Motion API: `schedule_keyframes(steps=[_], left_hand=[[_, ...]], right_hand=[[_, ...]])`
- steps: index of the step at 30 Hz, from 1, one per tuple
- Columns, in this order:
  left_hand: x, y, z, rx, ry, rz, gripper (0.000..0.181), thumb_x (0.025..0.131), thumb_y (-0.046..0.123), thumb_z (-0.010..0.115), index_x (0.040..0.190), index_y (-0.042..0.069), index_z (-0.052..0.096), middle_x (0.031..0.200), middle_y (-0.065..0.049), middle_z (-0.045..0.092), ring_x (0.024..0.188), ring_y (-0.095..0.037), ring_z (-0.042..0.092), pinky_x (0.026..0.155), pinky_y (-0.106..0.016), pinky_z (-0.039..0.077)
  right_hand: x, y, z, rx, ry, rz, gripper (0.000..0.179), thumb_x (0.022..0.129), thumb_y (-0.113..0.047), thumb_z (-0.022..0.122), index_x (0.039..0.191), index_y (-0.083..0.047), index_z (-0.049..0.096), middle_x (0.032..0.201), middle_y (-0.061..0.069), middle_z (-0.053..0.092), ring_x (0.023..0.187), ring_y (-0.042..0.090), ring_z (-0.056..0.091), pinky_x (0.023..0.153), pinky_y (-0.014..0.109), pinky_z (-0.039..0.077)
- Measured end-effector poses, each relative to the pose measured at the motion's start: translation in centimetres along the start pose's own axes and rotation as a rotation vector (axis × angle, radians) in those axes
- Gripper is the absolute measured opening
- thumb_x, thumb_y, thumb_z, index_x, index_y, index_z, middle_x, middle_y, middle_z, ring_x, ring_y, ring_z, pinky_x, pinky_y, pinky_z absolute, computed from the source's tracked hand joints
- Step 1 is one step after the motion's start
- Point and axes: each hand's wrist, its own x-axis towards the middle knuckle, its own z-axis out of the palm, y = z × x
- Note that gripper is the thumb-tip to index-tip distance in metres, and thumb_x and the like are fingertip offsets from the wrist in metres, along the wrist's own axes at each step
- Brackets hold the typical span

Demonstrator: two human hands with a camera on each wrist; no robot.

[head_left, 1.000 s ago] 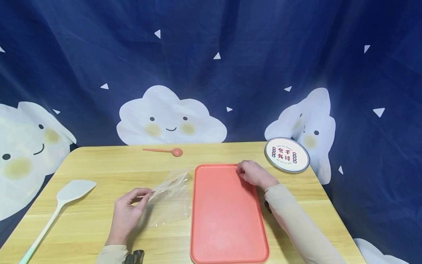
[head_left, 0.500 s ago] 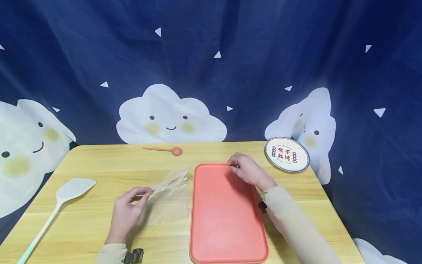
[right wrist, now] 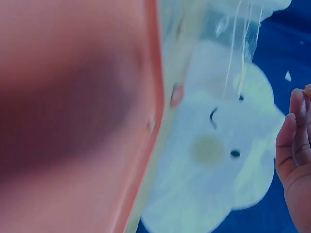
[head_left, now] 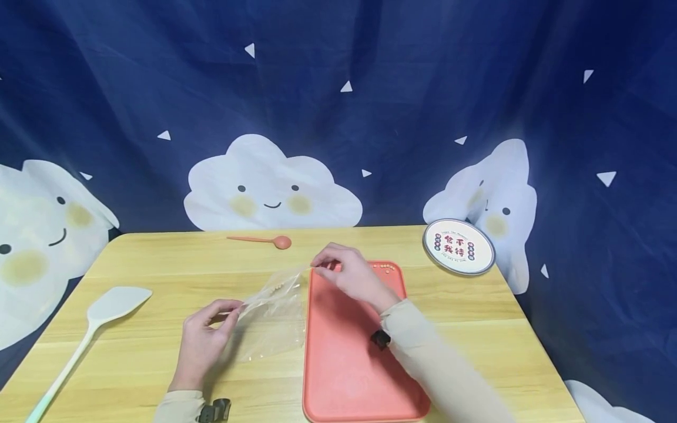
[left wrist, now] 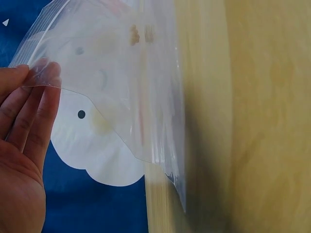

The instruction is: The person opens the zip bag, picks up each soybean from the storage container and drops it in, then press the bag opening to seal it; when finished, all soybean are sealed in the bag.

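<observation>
Partway, I'd say: pale kernels [head_left: 278,287] sit in the clear bag [head_left: 277,335], which the left hand [head_left: 205,341] pinches beside the red tray [head_left: 338,382] at nine o'clock; loose kernels [head_left: 388,268] remain inside at one. Whether the right hand [head_left: 350,275], curled at eleven, holds any, I can't tell.

Wear: long, plain beige sleeves, left sleeve [head_left: 180,406] and right sleeve [head_left: 439,358], reaching the wrists. Black band [head_left: 215,410] with blocky unit, left cuff; small dark block [head_left: 380,339], right cuff.

White plate [head_left: 459,247] — red characters [head_left: 449,249] 不, 待, 我, one unclear, smaller lettering [head_left: 471,251] illegible
</observation>
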Motion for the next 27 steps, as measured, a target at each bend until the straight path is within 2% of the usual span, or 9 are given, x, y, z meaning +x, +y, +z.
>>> schedule_keyframes(steps=[6, 8, 11, 14, 21, 24, 27], left_hand=[[0.0, 0.1, 0.0, -0.002, 0.002, -0.003, 0.025, 0.076, -0.017, 0.074, 0.086, 0.005, 0.074, 0.088, -0.003, 0.073, 0.082, 0.000, 0.065, 0.071, -0.014, 0.055], [0.0, 0.0, 0.0, 0.000, 0.003, 0.001, 0.024, 0.076, -0.017, 0.074, 0.086, 0.005, 0.074, 0.087, -0.004, 0.073, 0.081, 0.001, 0.065, 0.070, -0.014, 0.055], [-0.1, -0.1, -0.1, -0.001, 0.007, 0.011, 0.024, 0.075, -0.018, 0.073, 0.086, 0.004, 0.073, 0.086, -0.005, 0.073, 0.080, 0.001, 0.065, 0.070, -0.013, 0.055], [-0.1, -0.2, -0.1, 0.002, 0.009, 0.018, 0.024, 0.075, -0.018, 0.073, 0.086, 0.003, 0.073, 0.086, -0.005, 0.073, 0.079, 0.001, 0.065, 0.069, -0.013, 0.055], [-0.1, -0.1, 0.0, -0.001, -0.001, -0.008, 0.024, 0.076, -0.016, 0.074, 0.086, 0.006, 0.074, 0.088, -0.003, 0.073, 0.081, 0.002, 0.065, 0.069, -0.013, 0.055], [-0.1, -0.2, 0.0, -0.005, 0.000, -0.006, 0.024, 0.077, -0.016, 0.074, 0.087, 0.006, 0.074, 0.087, -0.003, 0.073, 0.082, 0.002, 0.065, 0.069, -0.013, 0.055], [-0.2, -0.3, 0.0, -0.003, 0.002, -0.004, 0.024, 0.076, -0.017, 0.074, 0.086, 0.005, 0.074, 0.087, -0.003, 0.073, 0.082, 0.002, 0.065, 0.070, -0.013, 0.055]], right_hand=[[1.5, -1.0, 3.1, 0.098, -0.024, -0.054, 0.008, 0.089, -0.004, 0.070, 0.096, -0.008, 0.073, 0.091, 0.002, 0.067, 0.081, 0.007, 0.060, 0.070, 0.026, 0.054], [1.9, -1.1, 4.1, 0.100, -0.042, -0.057, 0.008, 0.089, -0.004, 0.070, 0.096, -0.008, 0.073, 0.091, 0.000, 0.066, 0.082, 0.005, 0.059, 0.071, 0.024, 0.054], [2.2, -1.2, 5.3, 0.059, -0.081, -0.048, 0.007, 0.090, -0.005, 0.070, 0.096, -0.008, 0.072, 0.090, -0.004, 0.065, 0.082, 0.002, 0.058, 0.073, 0.019, 0.053], [2.4, -1.3, 6.3, -0.026, -0.117, -0.042, 0.007, 0.090, -0.008, 0.071, 0.097, -0.011, 0.072, 0.090, -0.009, 0.064, 0.083, -0.002, 0.057, 0.075, 0.018, 0.052], [2.5, -1.2, 7.1, -0.171, -0.156, -0.036, 0.008, 0.091, -0.013, 0.070, 0.099, -0.017, 0.071, 0.094, -0.013, 0.060, 0.091, 0.001, 0.057, 0.082, 0.016, 0.048], [2.3, -0.9, 7.0, -0.173, -0.153, -0.037, 0.009, 0.091, -0.014, 0.071, 0.100, -0.017, 0.071, 0.097, -0.013, 0.060, 0.093, 0.003, 0.057, 0.083, 0.015, 0.047], [2.2, -0.8, 6.4, -0.126, -0.141, -0.027, 0.009, 0.091, -0.013, 0.071, 0.100, -0.014, 0.071, 0.098, -0.012, 0.061, 0.095, 0.005, 0.057, 0.084, 0.018, 0.049]])
